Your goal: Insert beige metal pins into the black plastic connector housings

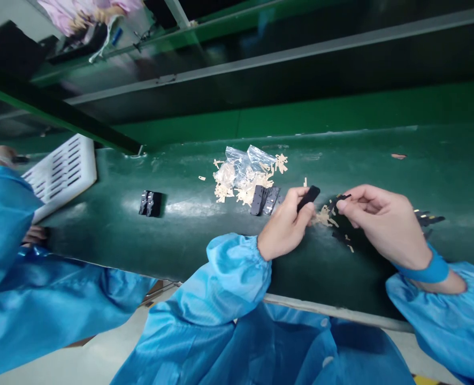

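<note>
My left hand (285,224) is closed on a small flat black plastic part (308,197), pinched between thumb and fingers above the green belt. My right hand (381,222) is closed too, its fingertips pinching another small black piece (338,201) just right of the first. Both hands wear blue sleeves. Between and under them lie tan scraps (323,216) and loose black parts (343,235).
A short stack of black parts (265,200) sits beside clear plastic bags (243,166) with tan bits. Another black stack (150,203) lies further left. A white slotted tray (60,174) is at the left, near a co-worker's blue sleeve (4,224). More black parts (429,217) lie behind my right hand.
</note>
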{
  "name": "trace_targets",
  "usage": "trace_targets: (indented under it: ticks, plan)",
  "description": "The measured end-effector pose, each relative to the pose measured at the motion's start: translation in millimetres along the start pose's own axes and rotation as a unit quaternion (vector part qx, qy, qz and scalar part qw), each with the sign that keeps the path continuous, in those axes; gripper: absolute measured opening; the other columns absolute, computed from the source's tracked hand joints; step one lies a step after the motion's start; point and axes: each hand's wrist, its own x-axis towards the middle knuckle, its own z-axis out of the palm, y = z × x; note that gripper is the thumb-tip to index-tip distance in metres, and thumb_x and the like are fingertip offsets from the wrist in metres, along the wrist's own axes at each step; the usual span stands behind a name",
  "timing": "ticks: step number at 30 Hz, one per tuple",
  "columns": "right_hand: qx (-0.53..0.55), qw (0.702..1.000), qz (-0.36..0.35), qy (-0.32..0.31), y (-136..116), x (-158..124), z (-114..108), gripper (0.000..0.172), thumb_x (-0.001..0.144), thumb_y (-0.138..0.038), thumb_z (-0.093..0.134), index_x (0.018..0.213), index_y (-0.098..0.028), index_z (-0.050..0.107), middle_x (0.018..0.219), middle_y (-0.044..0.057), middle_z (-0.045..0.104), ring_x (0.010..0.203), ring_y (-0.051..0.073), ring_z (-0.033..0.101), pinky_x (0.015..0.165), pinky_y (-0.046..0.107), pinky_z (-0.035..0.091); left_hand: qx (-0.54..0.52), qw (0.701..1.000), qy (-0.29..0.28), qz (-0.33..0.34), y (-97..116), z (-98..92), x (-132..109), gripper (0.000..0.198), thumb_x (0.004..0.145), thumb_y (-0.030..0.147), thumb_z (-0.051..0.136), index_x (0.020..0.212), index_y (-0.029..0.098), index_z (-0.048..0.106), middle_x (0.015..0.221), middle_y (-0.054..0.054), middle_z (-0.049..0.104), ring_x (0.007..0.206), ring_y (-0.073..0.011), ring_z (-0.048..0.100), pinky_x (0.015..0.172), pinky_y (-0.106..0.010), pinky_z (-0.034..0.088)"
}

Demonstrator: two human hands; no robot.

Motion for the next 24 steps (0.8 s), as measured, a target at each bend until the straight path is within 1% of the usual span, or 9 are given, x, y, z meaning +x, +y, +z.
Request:
trace_targets:
  ticks: [1, 3, 4, 6, 9, 13, 18, 21, 24]
  plan:
    - [-0.005, 1.0, -0.011, 0.001, 1, -1, 1, 0.022, 0.078, -0.038, 0.085, 0.079, -0.021, 0.071, 0.063, -0.001, 0.064, 0.051, 0.011, 0.055, 0.047, 0.022, 0.044, -0.052, 0.998, -0.029, -0.022, -1, 1.3, 2, 0.031, 0.106, 0.031, 0.047, 0.135, 0.018, 0.049, 0.1, -0.008, 0.071, 0.072, -0.0117, 0.068, 0.06, -0.024, 0.055]
    - [-0.011, 1.0, -0.027, 0.0, 3, -4, 4, 0.02, 0.08, -0.037, 0.083, 0.08, -0.022, 0.07, 0.066, 0.001, 0.067, 0.054, 0.012, 0.059, 0.049, 0.023, 0.047, -0.144, 0.986, -0.076, -0.046, -3, 3.6, 5, 0.029, 0.104, 0.022, 0.048, 0.132, 0.016, 0.051, 0.106, -0.011, 0.073, 0.081, -0.0139, 0.073, 0.068, -0.025, 0.06]
    - [-0.018, 0.999, -0.033, 0.001, 5, -6, 6, 0.019, 0.081, -0.037, 0.082, 0.081, -0.022, 0.07, 0.068, 0.001, 0.069, 0.055, 0.013, 0.061, 0.049, 0.023, 0.048, -0.18, 0.978, -0.087, -0.055, -3, 4.6, 6, 0.028, 0.103, 0.02, 0.051, 0.131, 0.016, 0.053, 0.107, -0.012, 0.074, 0.087, -0.0157, 0.076, 0.074, -0.027, 0.063]
    - [-0.042, 0.998, -0.045, 0.006, 8, -8, 8, 0.017, 0.083, -0.036, 0.08, 0.083, -0.023, 0.069, 0.07, 0.001, 0.07, 0.055, 0.013, 0.062, 0.049, 0.024, 0.048, -0.228, 0.967, -0.089, -0.069, -3, 5.9, 6, 0.028, 0.102, 0.017, 0.055, 0.13, 0.017, 0.057, 0.113, -0.013, 0.076, 0.097, -0.0192, 0.078, 0.084, -0.032, 0.065]
    - [-0.086, 0.993, -0.073, 0.022, 12, -11, 9, 0.014, 0.087, -0.034, 0.077, 0.084, -0.023, 0.069, 0.07, 0.001, 0.07, 0.054, 0.013, 0.06, 0.049, 0.025, 0.047, -0.253, 0.961, -0.083, -0.073, 1, 6.5, 6, 0.029, 0.1, 0.016, 0.058, 0.129, 0.017, 0.061, 0.12, -0.013, 0.076, 0.101, -0.0209, 0.079, 0.09, -0.035, 0.066]
    - [-0.129, 0.985, -0.105, 0.035, 13, -12, 10, 0.012, 0.089, -0.029, 0.074, 0.082, -0.023, 0.067, 0.068, 0.0, 0.069, 0.053, 0.013, 0.06, 0.05, 0.025, 0.046, -0.262, 0.96, -0.08, -0.058, 4, 7.3, 4, 0.03, 0.1, 0.02, 0.062, 0.129, 0.017, 0.064, 0.115, -0.012, 0.078, 0.101, -0.0229, 0.079, 0.093, -0.039, 0.066]
    - [-0.14, 0.982, -0.125, 0.035, 15, -13, 10, 0.013, 0.089, -0.028, 0.075, 0.081, -0.023, 0.065, 0.068, -0.001, 0.069, 0.053, 0.013, 0.061, 0.049, 0.025, 0.047, -0.305, 0.946, -0.088, -0.067, 4, 9.6, 3, 0.032, 0.097, 0.025, 0.067, 0.128, 0.016, 0.065, 0.124, -0.013, 0.077, 0.111, -0.0246, 0.077, 0.101, -0.04, 0.062]
    - [-0.145, 0.978, -0.141, 0.043, 17, -13, 9, 0.013, 0.088, -0.026, 0.076, 0.081, -0.023, 0.065, 0.067, -0.002, 0.069, 0.052, 0.013, 0.062, 0.048, 0.025, 0.047, -0.33, 0.936, -0.086, -0.084, 4, 10.3, 3, 0.037, 0.096, 0.03, 0.071, 0.129, 0.014, 0.064, 0.127, -0.014, 0.075, 0.115, -0.025, 0.075, 0.104, -0.039, 0.06]
    - [-0.147, 0.978, -0.145, 0.042, 19, -12, 9, 0.012, 0.088, -0.025, 0.075, 0.081, -0.023, 0.066, 0.067, -0.002, 0.069, 0.052, 0.013, 0.062, 0.048, 0.025, 0.047, -0.341, 0.931, -0.087, -0.097, 5, 10.0, 2, 0.043, 0.093, 0.034, 0.074, 0.13, 0.015, 0.063, 0.129, -0.014, 0.075, 0.117, -0.0266, 0.075, 0.105, -0.04, 0.059]
